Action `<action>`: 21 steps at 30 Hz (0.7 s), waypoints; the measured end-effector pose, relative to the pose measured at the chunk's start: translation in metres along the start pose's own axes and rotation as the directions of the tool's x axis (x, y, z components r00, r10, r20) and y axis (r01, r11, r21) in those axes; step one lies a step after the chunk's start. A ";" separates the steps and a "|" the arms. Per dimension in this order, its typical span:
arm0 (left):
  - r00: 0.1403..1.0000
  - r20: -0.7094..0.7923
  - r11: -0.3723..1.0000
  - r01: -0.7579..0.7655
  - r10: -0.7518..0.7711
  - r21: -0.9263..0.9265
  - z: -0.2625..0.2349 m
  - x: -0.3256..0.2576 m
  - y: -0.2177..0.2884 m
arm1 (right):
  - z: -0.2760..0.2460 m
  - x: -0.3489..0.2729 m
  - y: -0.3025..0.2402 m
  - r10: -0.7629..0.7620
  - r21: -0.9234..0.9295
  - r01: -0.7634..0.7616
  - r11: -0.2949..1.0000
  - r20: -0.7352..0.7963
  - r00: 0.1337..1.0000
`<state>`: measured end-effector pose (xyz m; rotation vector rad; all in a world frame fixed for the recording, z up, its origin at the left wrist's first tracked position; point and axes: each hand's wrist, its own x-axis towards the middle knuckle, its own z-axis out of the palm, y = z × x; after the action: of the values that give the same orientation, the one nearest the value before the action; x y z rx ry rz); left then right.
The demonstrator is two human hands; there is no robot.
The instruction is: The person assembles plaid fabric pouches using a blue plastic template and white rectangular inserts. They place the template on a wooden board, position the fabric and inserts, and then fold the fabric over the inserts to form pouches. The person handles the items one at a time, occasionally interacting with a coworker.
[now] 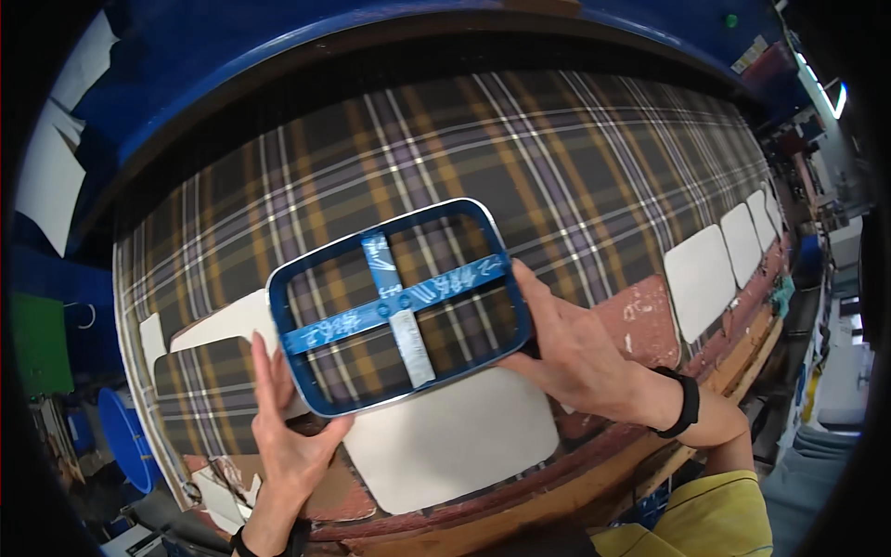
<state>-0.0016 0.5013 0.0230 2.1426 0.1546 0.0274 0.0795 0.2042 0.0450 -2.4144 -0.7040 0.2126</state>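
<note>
A blue rounded-rectangle frame [278, 316] with crossed blue and white bars across its opening lies flat on dark plaid cloth [520, 158]. My left hand [283, 436] grips the frame's lower left corner, fingers up along its left side. My right hand [575, 348] holds the frame's right edge, thumb on the rim; a black band sits on that wrist. Plaid cloth shows through the frame's opening.
A grey-white rounded panel [455, 441] lies just below the frame, and a plaid-covered cut piece [200, 390] lies to its left. Several more white panels [701, 278] line the table's right edge. The worn wooden table edge [594, 483] curves along the front. A blue bin [121, 441] stands lower left.
</note>
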 end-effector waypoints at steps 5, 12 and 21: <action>0.998 0.065 0.998 -0.029 0.026 0.057 -0.002 0.001 -0.004 | 0.002 -0.003 0.006 -0.017 0.023 0.018 1.000 -0.010 1.000; 0.997 0.073 1.000 -0.002 0.001 0.018 -0.004 0.001 -0.002 | 0.000 -0.003 0.003 -0.068 -0.047 0.068 0.997 -0.010 0.998; 0.996 0.078 0.999 0.046 -0.047 0.010 -0.004 0.001 -0.002 | 0.000 -0.004 0.005 -0.106 -0.099 0.106 0.989 0.001 0.994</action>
<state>-0.0009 0.5057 0.0235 2.1439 0.1588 -0.0838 0.0781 0.1992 0.0421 -2.4613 -0.8563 0.1317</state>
